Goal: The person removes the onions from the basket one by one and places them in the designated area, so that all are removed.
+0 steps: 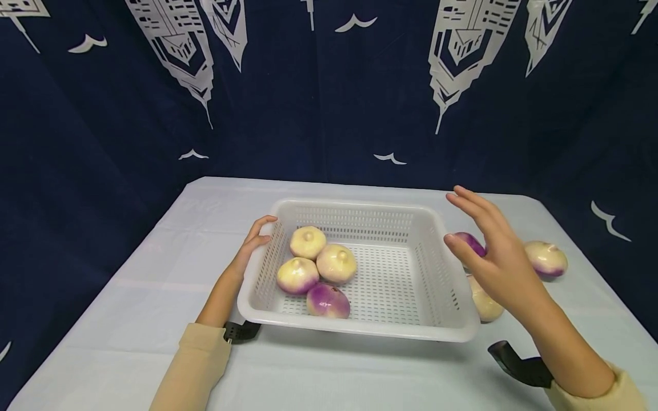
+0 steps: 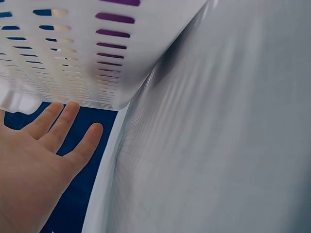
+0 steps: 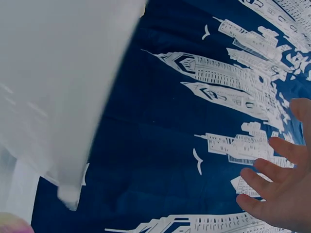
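A white slotted plastic basket (image 1: 390,285) sits on the table with several purple-and-cream turnips (image 1: 336,264) grouped in its left half. At its left rim is my left hand (image 1: 247,245), thumb and fingertips right at the edge. In the left wrist view the fingers (image 2: 87,145) of that hand are straight and spread beside the slotted wall. My right hand (image 1: 501,260) is raised just off the basket's right end, fingers extended and holding nothing. Behind and below it are a purple turnip (image 1: 472,242) and a cream one (image 1: 483,302), both partly hidden.
Another turnip (image 1: 546,258) lies farther right on the white-covered table (image 1: 123,319). A dark blue curtain (image 1: 319,103) with white skyline prints hangs behind the table. Black camera mounts (image 1: 521,365) are at both wrists.
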A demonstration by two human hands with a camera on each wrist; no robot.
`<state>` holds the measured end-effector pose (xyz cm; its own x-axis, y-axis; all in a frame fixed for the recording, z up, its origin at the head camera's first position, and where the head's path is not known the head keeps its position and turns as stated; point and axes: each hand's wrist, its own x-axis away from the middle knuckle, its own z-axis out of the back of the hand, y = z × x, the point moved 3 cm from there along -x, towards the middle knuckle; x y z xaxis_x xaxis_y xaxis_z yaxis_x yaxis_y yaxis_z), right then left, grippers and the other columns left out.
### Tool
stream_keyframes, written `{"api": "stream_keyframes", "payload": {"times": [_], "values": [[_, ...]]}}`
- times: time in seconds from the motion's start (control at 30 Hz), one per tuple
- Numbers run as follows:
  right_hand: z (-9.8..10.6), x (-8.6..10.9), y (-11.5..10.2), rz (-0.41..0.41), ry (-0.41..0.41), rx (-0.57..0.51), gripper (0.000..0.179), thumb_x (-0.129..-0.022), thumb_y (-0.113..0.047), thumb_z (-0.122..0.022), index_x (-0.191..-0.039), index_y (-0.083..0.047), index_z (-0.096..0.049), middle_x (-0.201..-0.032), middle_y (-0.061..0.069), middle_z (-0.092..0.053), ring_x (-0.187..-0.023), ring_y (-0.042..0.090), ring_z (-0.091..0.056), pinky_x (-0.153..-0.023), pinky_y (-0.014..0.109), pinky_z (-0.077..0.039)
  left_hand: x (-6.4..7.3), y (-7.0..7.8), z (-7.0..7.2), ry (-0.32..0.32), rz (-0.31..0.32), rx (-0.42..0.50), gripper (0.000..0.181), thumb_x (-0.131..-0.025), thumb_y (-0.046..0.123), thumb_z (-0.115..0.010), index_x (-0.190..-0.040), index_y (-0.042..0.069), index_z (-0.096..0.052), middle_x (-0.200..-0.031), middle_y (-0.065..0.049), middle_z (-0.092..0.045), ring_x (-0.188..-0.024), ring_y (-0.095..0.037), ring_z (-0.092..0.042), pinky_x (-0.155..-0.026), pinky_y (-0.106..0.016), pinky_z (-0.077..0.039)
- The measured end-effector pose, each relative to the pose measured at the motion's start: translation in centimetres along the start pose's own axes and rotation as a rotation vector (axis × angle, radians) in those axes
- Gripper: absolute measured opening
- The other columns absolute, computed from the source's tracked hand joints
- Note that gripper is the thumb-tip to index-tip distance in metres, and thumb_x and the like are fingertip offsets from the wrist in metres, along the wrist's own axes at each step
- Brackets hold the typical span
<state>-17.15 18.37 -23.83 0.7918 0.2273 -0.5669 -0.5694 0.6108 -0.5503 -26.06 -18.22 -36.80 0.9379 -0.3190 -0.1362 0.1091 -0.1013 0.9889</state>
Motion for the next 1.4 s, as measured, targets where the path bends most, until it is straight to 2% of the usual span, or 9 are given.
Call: {"api": "stream_keyframes", "payload": {"times": [0.2,0.43,0.77,0.97,1.13,1.27,1.4], "values": [[-0.5,-1.3,-0.6,-0.005,-0.054,0.029,0.057,-0.085,-0.017,-0.060,-0.137,-0.028,-0.038,-0.147,-0.001,-0.031,-0.136,0.027,-0.025,-0.098,0.068,-0.020,0.1,0.0,-0.1,-0.001,0.004,-0.001,0.045,-0.083,0.012,-0.027,-0.127,0.024,-0.028,-0.140,-0.022,-0.015,-0.124,-0.042,-0.025,-0.092,-0.047,-0.038],[-1.4,-3.0,-0.8,0.001,-0.149,0.030,0.059,-0.086,-0.024,-0.059,-0.139,-0.030,-0.033,-0.148,-0.002,-0.028,-0.136,0.029,-0.024,-0.100,0.066,-0.021,0.2,-0.1,-0.1,0.002,0.004,-0.001,0.044,-0.083,0.012,-0.027,-0.124,0.027,-0.029,-0.138,-0.022,-0.017,-0.122,-0.040,-0.028,-0.090,-0.042,-0.039],[-3.1,-5.5,-0.4,-0.065,-0.282,0.037,0.060,-0.087,-0.033,-0.057,-0.140,-0.028,-0.030,-0.149,-0.002,-0.024,-0.137,0.029,-0.023,-0.101,0.064,-0.023,0.0,-0.5,0.2,0.004,0.012,-0.015,0.046,-0.083,0.013,-0.027,-0.128,0.023,-0.026,-0.141,-0.020,-0.015,-0.124,-0.039,-0.026,-0.091,-0.045,-0.038],[-4.2,-6.7,0.0,-0.066,-0.349,0.019,0.062,-0.087,-0.037,-0.056,-0.141,-0.026,-0.030,-0.150,-0.002,-0.023,-0.137,0.028,-0.023,-0.103,0.061,-0.023,0.0,-0.2,0.0,-0.002,0.001,0.005,0.044,-0.083,0.011,-0.027,-0.124,0.028,-0.029,-0.139,-0.021,-0.015,-0.123,-0.039,-0.026,-0.090,-0.043,-0.038],[-5.4,-7.4,0.5,-0.051,-0.376,0.014,0.061,-0.088,-0.039,-0.054,-0.141,-0.023,-0.029,-0.150,0.002,-0.022,-0.137,0.029,-0.023,-0.103,0.061,-0.023,0.1,0.1,-0.2,0.001,0.005,0.000,0.044,-0.083,0.012,-0.027,-0.124,0.028,-0.030,-0.141,-0.022,-0.015,-0.125,-0.041,-0.025,-0.092,-0.047,-0.038],[-6.5,-7.8,0.7,-0.054,-0.382,-0.003,0.060,-0.088,-0.040,-0.053,-0.141,-0.025,-0.029,-0.150,0.000,-0.023,-0.137,0.027,-0.022,-0.105,0.059,-0.023,0.1,0.1,-0.2,0.009,0.019,-0.024,0.045,-0.083,0.013,-0.028,-0.127,0.025,-0.027,-0.144,-0.020,-0.013,-0.129,-0.042,-0.023,-0.096,-0.055,-0.034],[-7.8,-8.1,0.9,-0.045,-0.396,-0.009,0.062,-0.087,-0.043,-0.053,-0.142,-0.025,-0.028,-0.150,0.000,-0.022,-0.137,0.026,-0.022,-0.106,0.057,-0.023,0.1,0.3,-0.2,0.011,0.020,-0.022,0.045,-0.084,0.013,-0.027,-0.128,0.024,-0.026,-0.144,-0.020,-0.013,-0.130,-0.043,-0.023,-0.097,-0.057,-0.033]]}}
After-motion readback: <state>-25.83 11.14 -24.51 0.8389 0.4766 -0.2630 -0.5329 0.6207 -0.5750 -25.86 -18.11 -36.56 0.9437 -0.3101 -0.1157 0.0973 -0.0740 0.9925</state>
